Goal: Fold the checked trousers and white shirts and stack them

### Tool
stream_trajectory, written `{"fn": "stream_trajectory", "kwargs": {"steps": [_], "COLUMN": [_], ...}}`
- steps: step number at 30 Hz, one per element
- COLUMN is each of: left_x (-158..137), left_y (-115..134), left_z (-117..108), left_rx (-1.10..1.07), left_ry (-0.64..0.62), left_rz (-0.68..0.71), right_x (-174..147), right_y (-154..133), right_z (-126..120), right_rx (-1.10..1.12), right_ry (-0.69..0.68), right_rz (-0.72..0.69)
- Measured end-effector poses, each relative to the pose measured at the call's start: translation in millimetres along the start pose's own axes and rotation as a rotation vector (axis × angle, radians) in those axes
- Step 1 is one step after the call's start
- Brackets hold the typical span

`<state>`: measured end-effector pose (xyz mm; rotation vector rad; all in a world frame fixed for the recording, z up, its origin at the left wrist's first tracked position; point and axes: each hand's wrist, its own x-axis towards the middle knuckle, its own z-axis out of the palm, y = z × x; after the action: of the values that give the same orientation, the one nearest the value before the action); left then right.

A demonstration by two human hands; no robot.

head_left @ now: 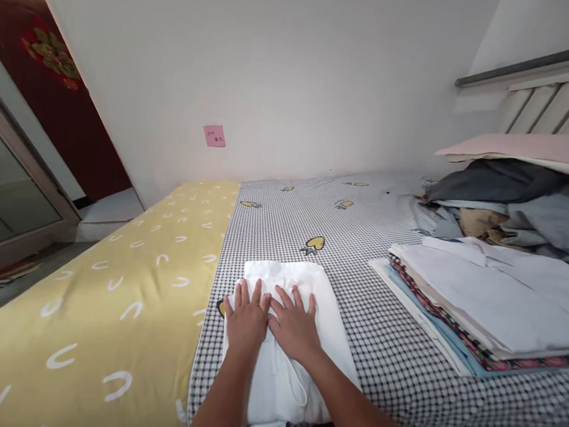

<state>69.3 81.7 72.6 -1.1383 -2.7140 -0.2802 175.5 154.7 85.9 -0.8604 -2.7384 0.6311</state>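
Note:
A white folded garment (320, 310) lies on the checked bedsheet just in front of me. Thin white straps or strings trail over its middle and off its near edge. My left hand (245, 320) rests flat on the upper left part of the cloth, fingers stretched out. Beside it, my right hand (295, 324) also presses flat on the cloth with its fingers spread. The thumbs almost touch. Neither hand grips anything; what kind of garment it is I cannot tell.
To the right stands a stack of folded clothes (497, 292) with a white shirt on top. Behind it is a loose clothes heap (519, 201) under a pink board (529, 150). A yellow sheet (123, 292) covers the left side. A pink note (214, 136) sticks to the wall.

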Motion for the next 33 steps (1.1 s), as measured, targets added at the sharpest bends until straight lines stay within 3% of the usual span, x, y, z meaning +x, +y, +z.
{"fn": "stream_trajectory", "kwargs": {"steps": [4,6,9,13,19,25,33], "left_x": [-1,-3,-4,-7,-8,-11,-9], "left_y": [2,3,5,7,7,8,6], "left_z": [0,0,0,-2,-4,-6,-9], "left_rx": [-0.033,-0.054,-0.06,-0.082,-0.096,-0.096,-0.118], "left_ry": [-0.01,0.011,0.056,0.092,0.103,0.139,0.096], "left_rz": [-0.028,-0.042,-0.051,-0.076,-0.089,-0.071,0.19], "right_x": [-8,-21,-43,-50,-13,10,17], "right_y": [17,33,56,63,63,70,74], "right_z": [-22,-27,-23,-15,-20,-16,-14], "right_rx": [0.329,0.457,0.235,-0.171,-0.22,-0.248,-0.234], "right_ry": [-0.065,0.006,0.098,0.023,-0.035,0.019,0.12], "right_rz": [0.021,0.038,-0.008,-0.059,0.022,0.05,0.013]}}
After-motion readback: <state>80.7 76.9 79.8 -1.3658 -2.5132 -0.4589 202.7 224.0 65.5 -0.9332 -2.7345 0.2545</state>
